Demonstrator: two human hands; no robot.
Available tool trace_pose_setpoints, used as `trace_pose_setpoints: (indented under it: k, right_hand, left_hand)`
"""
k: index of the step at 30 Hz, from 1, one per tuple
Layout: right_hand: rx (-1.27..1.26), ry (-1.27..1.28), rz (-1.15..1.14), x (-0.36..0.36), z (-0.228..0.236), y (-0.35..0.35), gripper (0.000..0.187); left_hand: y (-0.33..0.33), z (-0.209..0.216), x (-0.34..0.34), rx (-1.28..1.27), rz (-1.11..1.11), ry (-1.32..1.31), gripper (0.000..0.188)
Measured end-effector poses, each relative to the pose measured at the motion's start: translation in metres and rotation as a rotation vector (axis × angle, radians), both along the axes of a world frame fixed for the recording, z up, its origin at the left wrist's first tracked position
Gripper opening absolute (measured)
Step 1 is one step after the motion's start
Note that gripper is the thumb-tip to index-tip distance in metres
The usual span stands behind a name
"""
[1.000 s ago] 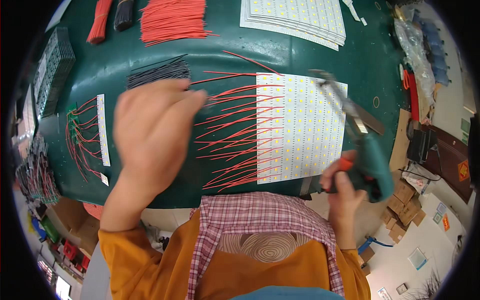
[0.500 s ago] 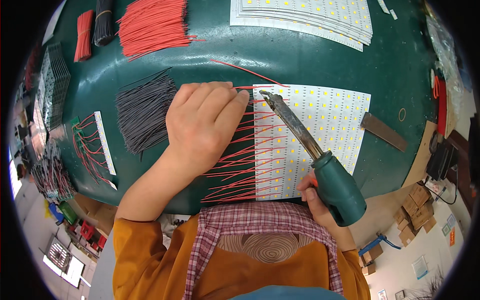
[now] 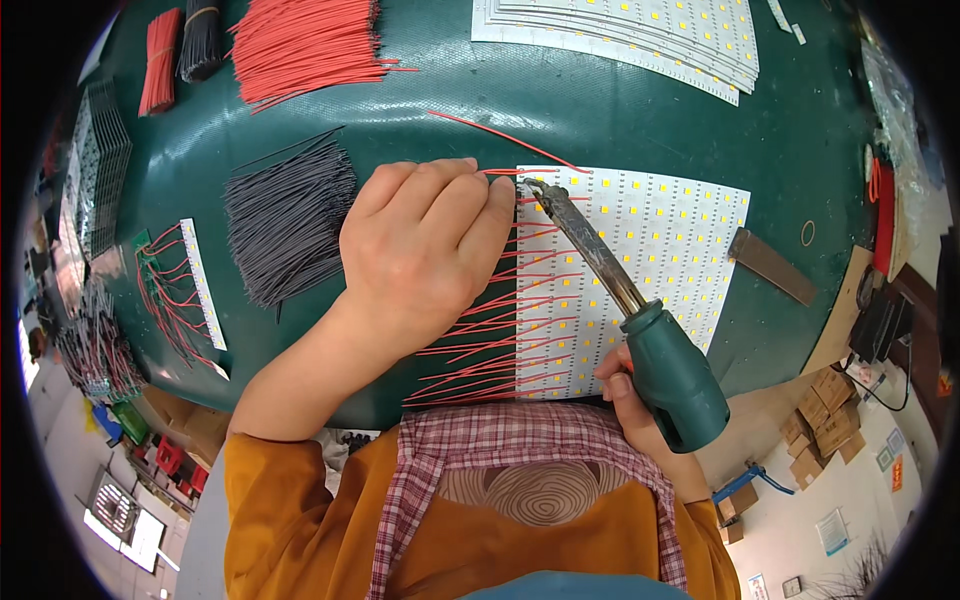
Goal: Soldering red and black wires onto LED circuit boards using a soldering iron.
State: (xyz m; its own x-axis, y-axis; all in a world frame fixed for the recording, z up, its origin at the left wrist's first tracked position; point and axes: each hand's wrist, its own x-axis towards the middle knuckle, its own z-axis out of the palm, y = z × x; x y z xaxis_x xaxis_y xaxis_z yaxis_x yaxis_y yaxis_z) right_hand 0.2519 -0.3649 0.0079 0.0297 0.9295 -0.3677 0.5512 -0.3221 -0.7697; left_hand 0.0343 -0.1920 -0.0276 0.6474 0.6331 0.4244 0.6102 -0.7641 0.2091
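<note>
My left hand [image 3: 425,245] is closed in a pinch at the upper left edge of a white LED panel [image 3: 650,240]. A thin dark wire end shows at its fingertips; the rest is hidden by the hand. In my right hand [image 3: 625,390] is the green handle of a soldering iron [image 3: 675,375], mostly hiding the fingers. The iron's dark tip is at the panel's upper left corner, close to my left fingertips. Red wires [image 3: 490,325] lie in a row along the panel's left edge, their ends over it. One longer red wire [image 3: 500,135] slants beyond the upper edge.
Black wires [image 3: 285,220] lie in a pile left of my hand, red wires [image 3: 305,50] beyond. Stacked LED panels [image 3: 620,45] are at the far side. A dark flat bar [image 3: 773,267] touches the panel's right side. A wired LED strip [image 3: 203,285] lies at left.
The panel and the table items have shifted slightly in view. My left hand has moved a little to the right in view. The iron's tip stays near the panel's upper left corner.
</note>
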Motion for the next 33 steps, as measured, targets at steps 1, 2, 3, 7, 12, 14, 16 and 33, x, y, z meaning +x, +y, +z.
trace_pose_setpoints:
  k: [1,2,3,7,12,14,16,33]
  right_hand:
    - [-0.001,0.0,0.0,0.0,0.0,0.0,0.02]
    - [-0.005,0.003,0.015,0.001,0.0,0.001,0.022]
    - [-0.009,0.006,0.031,0.001,0.0,0.001,0.025]
    - [-0.074,0.074,-0.142,-0.002,-0.009,-0.015,0.029]
    - [-0.071,-0.193,0.033,0.003,-0.016,-0.023,0.038]
    - [-0.104,-0.188,0.042,0.003,-0.01,-0.013,0.035]
    - [-0.137,-0.185,0.051,0.001,-0.003,-0.01,0.032]
    - [-0.102,0.098,-0.098,0.008,0.006,-0.014,0.022]
  left_hand:
    - [0.0,0.0,0.0,0.003,0.002,0.002,0.022]
    - [0.0,0.0,0.0,0.003,0.002,0.002,0.022]
    - [0.0,0.0,0.0,-0.001,0.002,0.009,0.022]
    - [-0.001,0.0,0.0,0.003,-0.002,0.012,0.023]
    - [0.0,0.003,0.0,-0.003,-0.007,0.031,0.023]
    - [0.0,0.001,0.0,0.002,-0.007,0.028,0.023]
    - [-0.001,-0.001,0.0,0.008,-0.007,0.027,0.023]
    - [0.01,0.02,-0.028,-0.09,0.073,-0.206,0.023]
